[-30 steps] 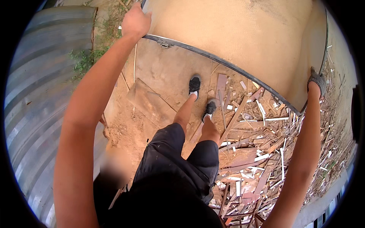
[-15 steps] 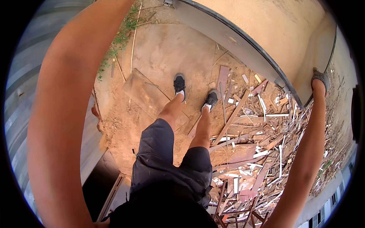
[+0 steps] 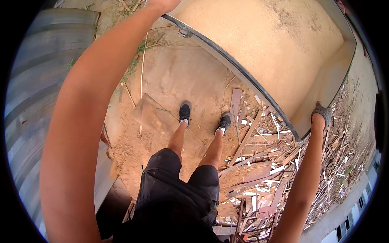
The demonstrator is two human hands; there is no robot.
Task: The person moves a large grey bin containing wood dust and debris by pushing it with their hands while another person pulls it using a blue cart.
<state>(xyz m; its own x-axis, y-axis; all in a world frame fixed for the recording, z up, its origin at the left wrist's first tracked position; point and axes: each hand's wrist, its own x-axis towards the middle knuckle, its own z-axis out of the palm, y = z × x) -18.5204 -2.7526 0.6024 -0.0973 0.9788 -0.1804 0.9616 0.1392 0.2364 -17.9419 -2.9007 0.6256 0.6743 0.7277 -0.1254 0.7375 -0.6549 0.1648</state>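
A large shallow tray-like panel (image 3: 259, 44), beige inside with raised sides and a dark rim, fills the upper right. My right hand (image 3: 321, 113), in a grey glove, is closed on its near right corner. At the top edge, my left hand (image 3: 162, 5) meets the panel's left near corner. The fingers of that hand are cut off by the picture's edge. A small metal fitting (image 3: 184, 32) sits under the rim near my left hand. The panel is raised above the ground in front of me.
Broken wood strips and white scraps (image 3: 259, 182) cover the ground at right. A loose board (image 3: 152, 111) lies by my left shoe (image 3: 184, 110). Corrugated metal sheeting (image 3: 44, 81) stands along the left. At the top right edge is what may be another person's hand (image 3: 341, 5).
The panel and my right hand have shifted down and left in view. My left hand has come into the picture at the top. The ground and my shoes also sit lower.
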